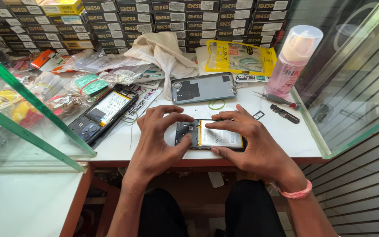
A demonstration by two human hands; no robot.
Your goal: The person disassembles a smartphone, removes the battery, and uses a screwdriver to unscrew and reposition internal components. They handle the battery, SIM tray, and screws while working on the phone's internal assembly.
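An opened phone (209, 135) with its back off lies flat near the front edge of the white table (281, 131), its pale battery showing. The left hand (156, 140) curls over the phone's left end, fingertips on the upper edge and thumb against the lower edge, so it grips that end. The right hand (251, 140) covers the phone's right end, its fingers bent, forefinger resting along the top edge and thumb pressed to the bottom edge. Just behind the phone lies a green rubber band (216, 104), and beyond that a grey back cover (204, 87). To the phone's left sits a second opened phone (104, 112), tilted. To the right and behind are a screwdriver (277, 99) and a pink spray bottle (291, 61). A small black frame (258, 115) lies just right of the phone.
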